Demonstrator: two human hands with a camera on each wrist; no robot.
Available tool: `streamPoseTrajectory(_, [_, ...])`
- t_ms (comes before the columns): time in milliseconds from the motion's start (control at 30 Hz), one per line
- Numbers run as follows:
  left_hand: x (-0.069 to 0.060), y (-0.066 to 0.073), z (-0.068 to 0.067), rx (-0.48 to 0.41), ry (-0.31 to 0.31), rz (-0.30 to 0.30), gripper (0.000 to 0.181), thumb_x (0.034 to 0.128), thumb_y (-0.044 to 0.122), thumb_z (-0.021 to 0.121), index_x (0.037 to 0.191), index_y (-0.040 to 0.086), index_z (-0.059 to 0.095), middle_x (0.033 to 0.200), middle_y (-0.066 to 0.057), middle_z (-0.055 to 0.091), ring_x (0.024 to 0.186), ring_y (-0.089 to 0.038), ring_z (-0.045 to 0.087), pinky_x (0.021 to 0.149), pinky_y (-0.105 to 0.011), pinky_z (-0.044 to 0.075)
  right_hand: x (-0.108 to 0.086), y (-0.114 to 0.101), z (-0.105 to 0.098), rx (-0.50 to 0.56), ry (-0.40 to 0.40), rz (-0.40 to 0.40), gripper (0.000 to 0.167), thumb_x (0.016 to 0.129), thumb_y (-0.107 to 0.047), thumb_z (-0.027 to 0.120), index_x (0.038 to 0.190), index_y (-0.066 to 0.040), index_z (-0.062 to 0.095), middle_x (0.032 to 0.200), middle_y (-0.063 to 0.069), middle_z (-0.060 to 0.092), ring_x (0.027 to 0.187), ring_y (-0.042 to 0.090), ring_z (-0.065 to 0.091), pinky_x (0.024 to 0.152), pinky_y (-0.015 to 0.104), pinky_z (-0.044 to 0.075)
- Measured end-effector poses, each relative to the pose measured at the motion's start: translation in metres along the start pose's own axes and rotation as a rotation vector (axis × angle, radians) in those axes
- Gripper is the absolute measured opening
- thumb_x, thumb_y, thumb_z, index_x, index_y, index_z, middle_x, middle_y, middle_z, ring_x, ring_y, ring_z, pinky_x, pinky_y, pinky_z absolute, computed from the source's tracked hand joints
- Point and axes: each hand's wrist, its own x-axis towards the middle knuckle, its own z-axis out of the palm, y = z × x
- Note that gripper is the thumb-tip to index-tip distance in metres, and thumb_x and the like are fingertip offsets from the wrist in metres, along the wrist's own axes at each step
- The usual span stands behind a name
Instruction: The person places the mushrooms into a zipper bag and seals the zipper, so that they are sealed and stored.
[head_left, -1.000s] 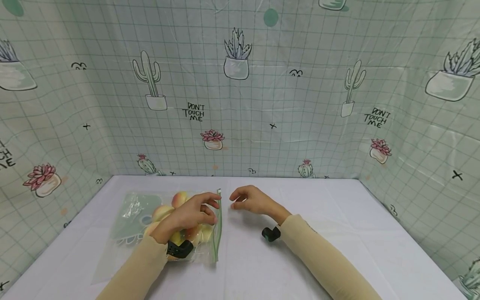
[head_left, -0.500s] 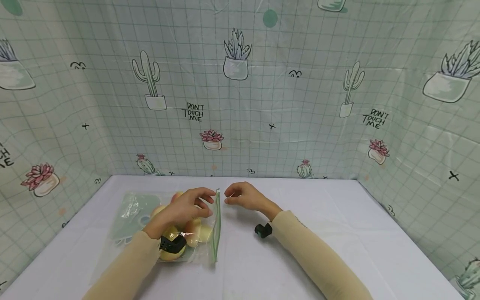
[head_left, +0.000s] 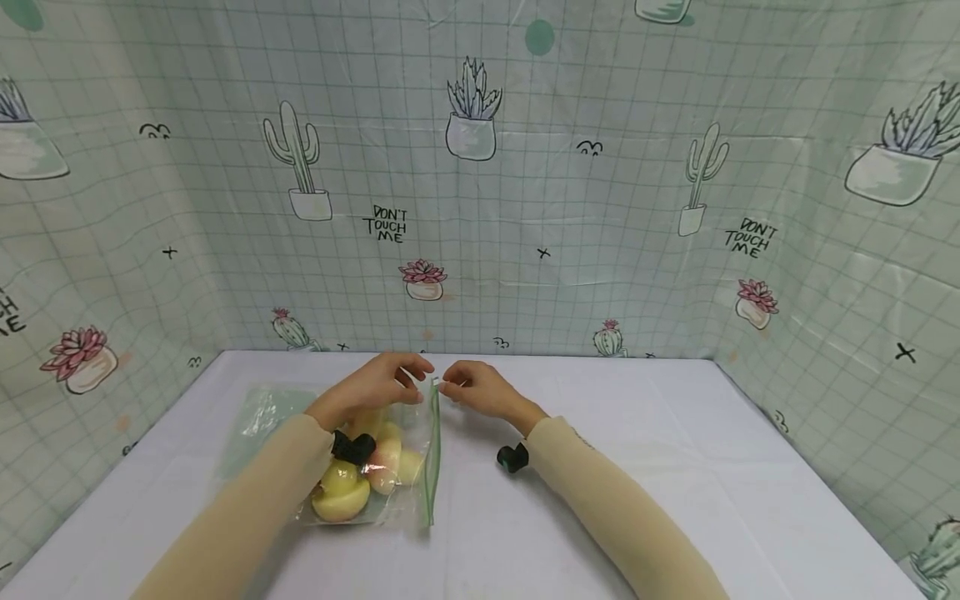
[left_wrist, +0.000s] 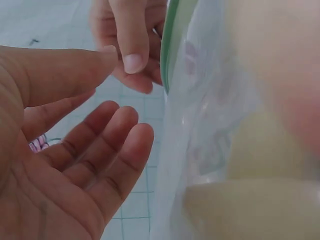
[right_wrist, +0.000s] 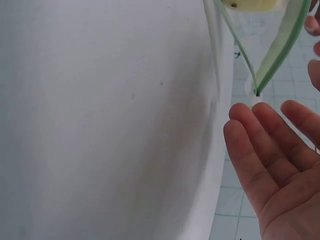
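Observation:
A clear zip bag [head_left: 408, 504] lies on the white table with several yellow and reddish fruit-like pieces [head_left: 341, 502] inside. Its green zip edge [head_left: 432, 467] faces right, and in the right wrist view the two green strips [right_wrist: 289, 40] spread apart from a shared corner. My left hand [head_left: 375, 385] hovers over the bag's far part, fingers loosely bent and thumb apart from them in the left wrist view. Just right of the far zip corner is my right hand [head_left: 483, 390], its fingers extended and fingertips very near that corner; contact is unclear. Neither hand visibly holds anything.
The white tabletop [head_left: 637, 467] stretches to the right of the bag. A grid-patterned curtain [head_left: 495, 208] with cactus drawings rises behind the table and along both sides. Each wrist carries a small black camera, such as the right one [head_left: 513, 457].
Both hands have moved forward to the far end of the zip edge, the right one also leftward. Shifting away, the left hand has uncovered more fruit at the bag's near side.

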Motion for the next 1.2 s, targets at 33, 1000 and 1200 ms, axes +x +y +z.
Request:
streamPoseTrajectory(33, [0.003,0.000,-0.001,0.000,0.001,-0.016,0.042,0.0844,0.002,0.068,0.125,0.002,0.058,0.116,-0.017,0.058,0.095,-0.025,0.058,0.078,-0.036,0.050,0.002,0.000,0.001,-0.001,0.002,0.005,0.029,0.094,-0.035,0.060,0.110,-0.012,0.064,0.095,-0.002,0.065,0.080,0.013,0.063,0.069,0.029,0.051])
streamPoseTrajectory(1000, [0.038,-0.017,-0.011,0.111,0.026,-0.091,0.039,0.0841,0.001,0.068,0.122,-0.001,0.060,0.118,-0.023,0.057,0.106,-0.033,0.055,0.085,-0.039,0.049,0.021,-0.004,0.019,0.115,0.068,0.113,0.024,0.085,-0.016,0.071,0.104,-0.004,0.062,0.090,0.007,0.063,0.070,0.018,0.064,0.061,0.029,0.052])
streamPoseTrajectory(1200, [0.044,-0.019,-0.009,0.134,0.024,-0.092,0.039,0.0831,-0.001,0.069,0.120,-0.002,0.060,0.117,-0.023,0.058,0.106,-0.032,0.055,0.088,-0.040,0.048,0.023,-0.007,0.022,0.101,0.133,0.096,0.019,0.083,-0.009,0.070,0.099,-0.004,0.061,0.084,0.005,0.061,0.069,0.013,0.058,0.061,0.026,0.050])
